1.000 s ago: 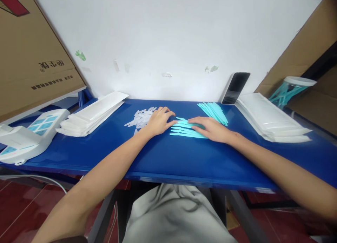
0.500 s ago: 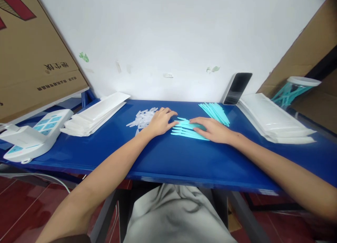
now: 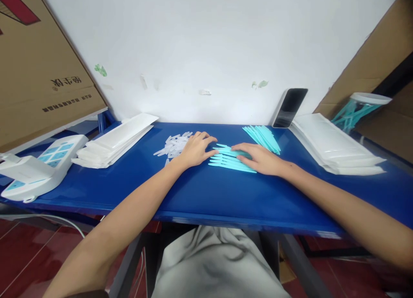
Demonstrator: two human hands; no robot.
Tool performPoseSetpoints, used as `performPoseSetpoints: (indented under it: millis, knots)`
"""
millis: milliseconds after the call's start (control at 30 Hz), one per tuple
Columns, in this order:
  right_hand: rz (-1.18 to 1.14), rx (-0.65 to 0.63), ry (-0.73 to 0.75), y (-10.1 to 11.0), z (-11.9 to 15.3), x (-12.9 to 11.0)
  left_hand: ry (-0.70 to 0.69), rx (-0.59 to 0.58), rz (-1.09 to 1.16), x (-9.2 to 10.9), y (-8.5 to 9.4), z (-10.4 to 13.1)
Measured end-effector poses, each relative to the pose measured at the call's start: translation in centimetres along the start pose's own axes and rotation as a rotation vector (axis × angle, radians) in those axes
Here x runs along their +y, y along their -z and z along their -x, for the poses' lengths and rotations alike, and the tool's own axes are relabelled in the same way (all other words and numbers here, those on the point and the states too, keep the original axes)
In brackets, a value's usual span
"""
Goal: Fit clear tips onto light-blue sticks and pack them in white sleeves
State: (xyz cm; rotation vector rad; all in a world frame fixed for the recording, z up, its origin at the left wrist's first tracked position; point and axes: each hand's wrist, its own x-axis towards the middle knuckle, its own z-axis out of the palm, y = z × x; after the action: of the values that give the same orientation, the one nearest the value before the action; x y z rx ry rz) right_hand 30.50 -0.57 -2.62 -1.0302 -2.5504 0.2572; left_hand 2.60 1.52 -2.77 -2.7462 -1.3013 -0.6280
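Slim turquoise sticks (image 3: 229, 162) lie side by side in a row on the blue table, between my two hands. My left hand (image 3: 198, 149) rests at the row's left end, fingers apart, its thumb near the stick tips. Over the row's right part lies my right hand (image 3: 258, 156), thumb and fingers spread, hiding some of the sticks. Left of my left hand sits a loose pile of small translucent white pieces (image 3: 176, 145), partly covered by that hand. A second bunch of turquoise sticks (image 3: 263, 138) lies behind my right hand.
A stack of white packets (image 3: 112, 143) and a white power strip (image 3: 48, 169) are on the left. To the right are more white packets (image 3: 335, 145), a phone (image 3: 291, 107) leaning on the wall, and a clear jar (image 3: 359, 110) holding turquoise sticks. A cardboard box (image 3: 41, 65) stands far left.
The view has shifted very slightly. Both hands and the sticks stay practically where they were.
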Motion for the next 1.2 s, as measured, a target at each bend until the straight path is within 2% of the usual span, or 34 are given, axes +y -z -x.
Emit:
performPoseSetpoints:
  millis: [200, 333, 567, 1200]
  knots:
    - [0.009, -0.009, 0.011, 0.1, 0.0, -0.1, -0.117, -0.04, -0.047, -0.1, 1.1, 0.2]
    - [0.012, -0.017, 0.012, 0.2, 0.1, -0.2, -0.141, -0.072, -0.044, -0.1, 1.4, 0.2]
    - [-0.005, -0.023, 0.032, 0.3, 0.1, -0.1, -0.138, -0.105, -0.031, -0.1, 1.5, 0.2]
    - [-0.006, -0.026, 0.049, 0.2, 0.3, -0.2, -0.118, -0.093, -0.005, 0.1, 1.0, 0.3]
